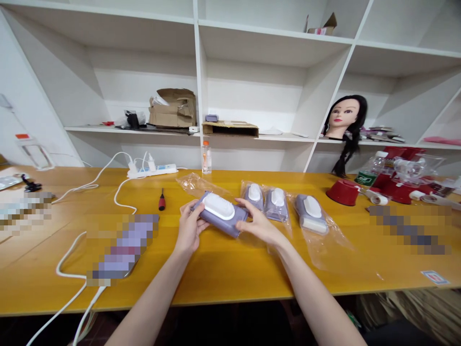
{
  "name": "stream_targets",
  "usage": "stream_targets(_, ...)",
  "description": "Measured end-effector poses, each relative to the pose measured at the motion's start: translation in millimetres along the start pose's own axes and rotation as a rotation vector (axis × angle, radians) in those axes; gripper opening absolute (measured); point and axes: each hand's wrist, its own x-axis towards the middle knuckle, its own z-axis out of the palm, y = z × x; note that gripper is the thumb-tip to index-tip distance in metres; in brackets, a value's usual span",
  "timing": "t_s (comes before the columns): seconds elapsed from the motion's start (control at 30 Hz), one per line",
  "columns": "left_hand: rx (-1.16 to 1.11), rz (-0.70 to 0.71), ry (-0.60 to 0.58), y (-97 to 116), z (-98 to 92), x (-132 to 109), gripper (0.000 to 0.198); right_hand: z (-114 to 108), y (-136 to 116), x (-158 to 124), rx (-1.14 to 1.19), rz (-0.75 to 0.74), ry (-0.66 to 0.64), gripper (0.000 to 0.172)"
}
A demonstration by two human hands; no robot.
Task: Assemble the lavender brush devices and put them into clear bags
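Above the middle of the table, both hands hold a purple box-shaped device point(230, 222) with a raised white oval part on its top face. My left hand point(190, 225) grips its left end, thumb near the white oval. At the right end, my right hand point(257, 223) has its thumb on the near side and fingers on the far corner. Just beyond and to the right lie similar purple devices in clear plastic: one point(254, 193), a second point(276, 198) beside it, and a third point(312, 209) further right on loose film. What the device is for cannot be made out.
A red-and-black screwdriver point(162, 201) lies left of the hands, near a blurred phone-like slab point(126, 247) with a white cable. Behind are a power strip point(154, 170) and a clear bottle point(206, 158). Red bowl-shaped items point(342, 192) stand right, below a mannequin head point(344, 117) on the shelf.
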Motion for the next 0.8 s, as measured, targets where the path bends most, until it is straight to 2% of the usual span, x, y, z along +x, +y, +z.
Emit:
stream_targets(0.07, -0.02, -0.035, -0.03, 1, -0.9, -2, 0.041, 1, 1, -2, -0.257, -0.064, 0.039, 0.105)
stream_targets(0.1, -0.036, -0.073, -0.07, 3, -2.2, -2, 0.04, 2, 0, -3, -0.345, -0.084, 0.059, 0.107)
stream_targets(0.17, -0.081, -0.168, -0.167, 9, -6.6, -2, 0.037, 0, -3, -4, -0.422, -0.131, 0.047, 0.099)
stream_targets(0.23, -0.107, -0.274, -0.259, 15, -12.1, -1, 0.033, -7, -8, -6, -0.399, -0.19, -0.05, 0.089)
stream_targets(0.3, -0.092, -0.36, -0.362, 19, -16.5, -1, 0.031, -17, -12, -11, -0.343, -0.222, -0.17, 0.086)
stream_targets(0.4, -0.04, -0.386, -0.502, 18, -18.2, -5, 0.036, -29, -9, -18, -0.288, -0.213, -0.254, 0.086)
stream_targets(0.6, 0.137, -0.282, -0.488, 5, -11.7, -16, 0.045, -31, 8, -25, -0.261, -0.184, -0.253, 0.09)
stream_targets(0.8, 0.155, -0.307, -0.529, -2, -11.4, -18, 0.054, -27, 8, -24, -0.288, -0.25, -0.28, 0.089)
